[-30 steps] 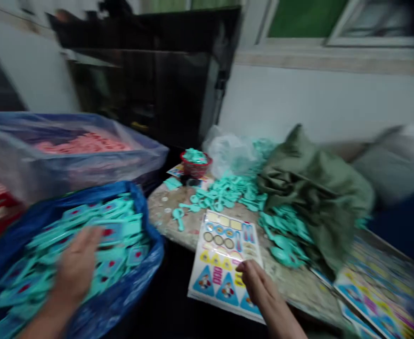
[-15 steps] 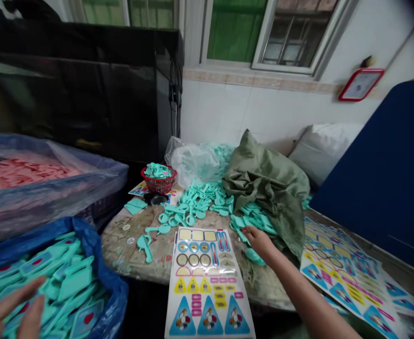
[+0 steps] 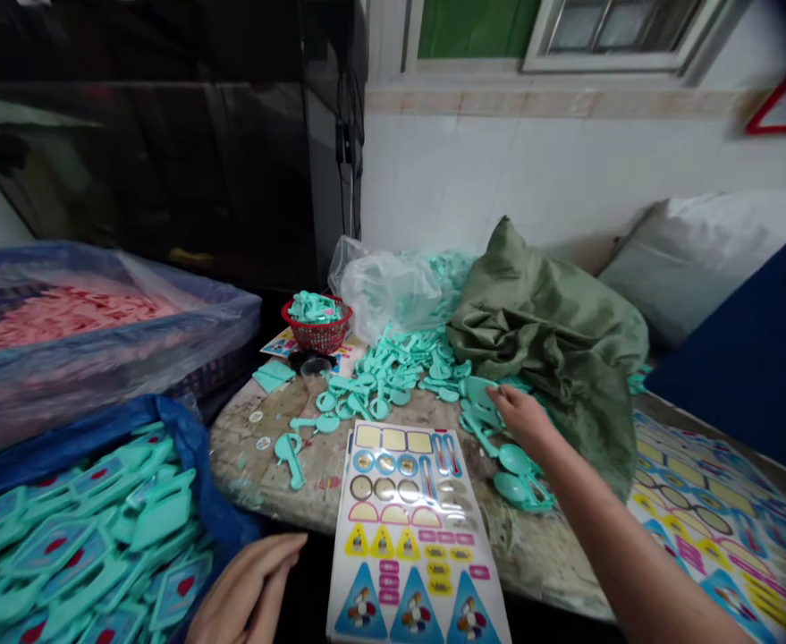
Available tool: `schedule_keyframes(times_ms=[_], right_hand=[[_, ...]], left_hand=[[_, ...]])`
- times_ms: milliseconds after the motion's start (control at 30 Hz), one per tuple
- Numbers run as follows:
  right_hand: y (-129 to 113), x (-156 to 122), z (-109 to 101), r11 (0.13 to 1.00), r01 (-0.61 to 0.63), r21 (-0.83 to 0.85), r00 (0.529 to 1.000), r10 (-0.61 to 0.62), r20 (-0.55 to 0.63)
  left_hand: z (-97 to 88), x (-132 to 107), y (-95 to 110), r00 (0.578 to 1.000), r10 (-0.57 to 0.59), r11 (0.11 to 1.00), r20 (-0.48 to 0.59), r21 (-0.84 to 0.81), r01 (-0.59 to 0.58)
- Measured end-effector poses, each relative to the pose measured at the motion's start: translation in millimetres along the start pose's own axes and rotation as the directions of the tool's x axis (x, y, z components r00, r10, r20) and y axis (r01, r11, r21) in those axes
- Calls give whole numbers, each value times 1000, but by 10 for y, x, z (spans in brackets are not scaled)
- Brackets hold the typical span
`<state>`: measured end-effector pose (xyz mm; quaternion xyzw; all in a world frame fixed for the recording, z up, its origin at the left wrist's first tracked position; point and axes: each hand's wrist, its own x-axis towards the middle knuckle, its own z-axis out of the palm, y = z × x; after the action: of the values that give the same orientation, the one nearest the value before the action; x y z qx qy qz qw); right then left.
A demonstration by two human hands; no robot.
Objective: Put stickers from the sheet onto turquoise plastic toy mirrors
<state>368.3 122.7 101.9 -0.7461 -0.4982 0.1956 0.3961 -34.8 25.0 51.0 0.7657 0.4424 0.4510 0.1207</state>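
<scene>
My right hand (image 3: 527,419) reaches over the table to the teal pile beside the green sack. Its fingers are closed on the edge of a flat teal plastic piece (image 3: 478,391); the fingertips are partly hidden. Below its wrist lie round-headed teal pieces (image 3: 514,487). My left hand (image 3: 249,590) holds nothing, its fingers stretched out close together, between the blue bag and the sticker sheets. A stack of sticker sheets (image 3: 406,528) with triangles, circles and thermometers overhangs the table's front edge. In the blue bag (image 3: 195,438) lie many teal pieces (image 3: 63,546), several bearing red heart stickers.
A red basket (image 3: 318,335) of teal parts stands at the back left of the table (image 3: 251,456). Behind the loose pile are a clear plastic bag (image 3: 393,286) and a green sack (image 3: 546,313). More sticker sheets (image 3: 707,510) lie right; pink parts (image 3: 63,313) fill a bag at left.
My left hand has moved right, from over the blue bag to beside the sticker sheets. My right hand has closed on a flat teal piece in the pile. The view has tilted down.
</scene>
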Motion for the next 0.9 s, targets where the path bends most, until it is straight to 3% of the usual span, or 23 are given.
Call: schedule_keyframes(times_ms=[67,167,267,333,400,500,567,667,733,800,900], right_hand=[[-137,-170,2,994,-18,106,997,10,72],[-397,-661,141,964,-74,254,962,2,271],[-620,-1203,397,889,-252,382,818,-15,576],[-658,-1443,549,872,-291,393,742,-54,668],[-553,-1555,611,898,-236,372,763,-66,643],[-133,-1614,499,968,-127,215,909,27,416],[225,-1692,363,985,-145,92,967,122,223],[632,-1915,244,984,-168,-66,977,175,123],[733,-2070,261,969,-183,-168,972,203,115],[716,-2171,325,953,-197,-228,965,230,128],[606,-2197,423,957,-206,-204,956,242,169]], left_hand=[[115,90,124,985,-141,976,99,-155,155],[345,240,318,874,-368,776,317,-413,476],[534,356,489,760,-388,461,521,-605,650],[590,385,565,657,-351,309,667,-580,754],[577,364,585,568,-338,241,750,-514,823],[445,234,490,538,-402,230,741,-487,843],[322,86,368,501,-480,236,720,-444,865],[179,-188,193,408,-587,177,700,-380,908],[149,-362,125,363,-613,103,702,-385,917],[165,-498,94,345,-609,52,715,-398,916],[219,-611,79,354,-592,31,724,-419,908]])
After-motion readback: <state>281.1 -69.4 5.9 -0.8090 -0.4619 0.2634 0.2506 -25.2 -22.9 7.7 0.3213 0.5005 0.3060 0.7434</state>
